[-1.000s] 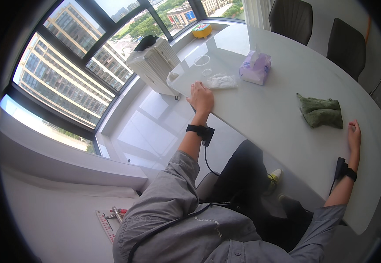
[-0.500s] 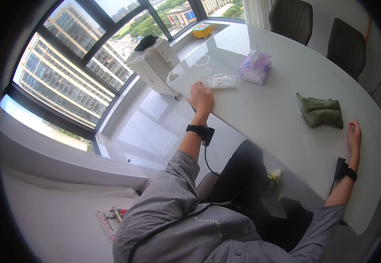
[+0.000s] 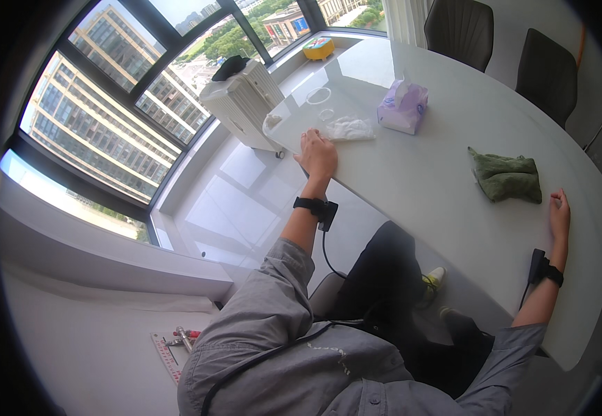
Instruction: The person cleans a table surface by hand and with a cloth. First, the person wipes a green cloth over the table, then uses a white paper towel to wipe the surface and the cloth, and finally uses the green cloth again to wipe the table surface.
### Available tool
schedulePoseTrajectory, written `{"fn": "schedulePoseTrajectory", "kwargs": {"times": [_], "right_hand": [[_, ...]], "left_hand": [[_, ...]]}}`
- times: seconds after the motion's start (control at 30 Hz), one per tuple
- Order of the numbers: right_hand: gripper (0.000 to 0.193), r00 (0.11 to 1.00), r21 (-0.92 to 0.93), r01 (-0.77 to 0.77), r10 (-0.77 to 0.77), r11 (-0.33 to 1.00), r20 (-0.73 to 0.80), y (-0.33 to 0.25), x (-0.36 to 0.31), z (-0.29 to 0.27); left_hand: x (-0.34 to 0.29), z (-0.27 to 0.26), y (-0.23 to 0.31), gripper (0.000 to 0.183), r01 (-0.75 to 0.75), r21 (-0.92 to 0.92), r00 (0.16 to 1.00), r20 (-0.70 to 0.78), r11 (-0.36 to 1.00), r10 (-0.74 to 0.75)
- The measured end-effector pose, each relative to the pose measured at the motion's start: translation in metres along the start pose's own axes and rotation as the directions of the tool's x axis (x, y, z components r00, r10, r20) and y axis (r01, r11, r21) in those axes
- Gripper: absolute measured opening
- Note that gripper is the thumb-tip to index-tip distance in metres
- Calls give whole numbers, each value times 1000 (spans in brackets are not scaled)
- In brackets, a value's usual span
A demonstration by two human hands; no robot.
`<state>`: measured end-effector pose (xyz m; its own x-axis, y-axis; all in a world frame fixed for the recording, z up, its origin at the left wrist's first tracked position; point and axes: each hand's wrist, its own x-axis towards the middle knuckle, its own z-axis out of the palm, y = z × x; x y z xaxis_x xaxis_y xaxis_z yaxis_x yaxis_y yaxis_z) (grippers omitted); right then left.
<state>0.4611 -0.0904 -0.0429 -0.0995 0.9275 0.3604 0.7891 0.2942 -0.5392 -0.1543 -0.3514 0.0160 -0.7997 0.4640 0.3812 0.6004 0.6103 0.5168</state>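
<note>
My left hand (image 3: 318, 154) rests palm down at the left edge of the white table (image 3: 439, 166), fingers spread a little, holding nothing. Just beyond its fingertips lies a crumpled clear plastic bag (image 3: 351, 128) with white stuff in it. My right hand (image 3: 559, 216) lies on its side on the tabletop at the right, its fingers curled in and nothing visible in them. Close by, but apart from it, sits a rumpled dark green cloth pouch (image 3: 507, 177). Each wrist wears a black strap with a small device and cable.
A purple tissue box (image 3: 403, 107) and a clear ring (image 3: 319, 96) are on the far part of the table. A white suitcase (image 3: 242, 104) stands beyond its left corner by the windows. Dark chairs (image 3: 459, 33) line the far right side.
</note>
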Motion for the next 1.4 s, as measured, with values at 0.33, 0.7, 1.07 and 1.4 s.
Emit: {"fn": "schedulePoseTrajectory", "kwargs": {"times": [0.33,0.7,1.07,1.4], "right_hand": [[37,999,36,-43,42,998,14,-15,-4,-2],[35,995,60,-90,87,994,52,-20,-5,-7],[37,997,76,-79,76,994,34,-12,-3,-2],[38,997,76,-59,55,995,45,-10,-3,-3]], "left_hand": [[0,-1,-2,27,5,1,1000,3,1000,-5],[1,-1,-1,29,11,-3,1000,23,1000,-11],[1,0,-2,29,9,-13,1000,21,1000,-8],[0,-1,0,29,10,-14,1000,22,1000,-10]]}}
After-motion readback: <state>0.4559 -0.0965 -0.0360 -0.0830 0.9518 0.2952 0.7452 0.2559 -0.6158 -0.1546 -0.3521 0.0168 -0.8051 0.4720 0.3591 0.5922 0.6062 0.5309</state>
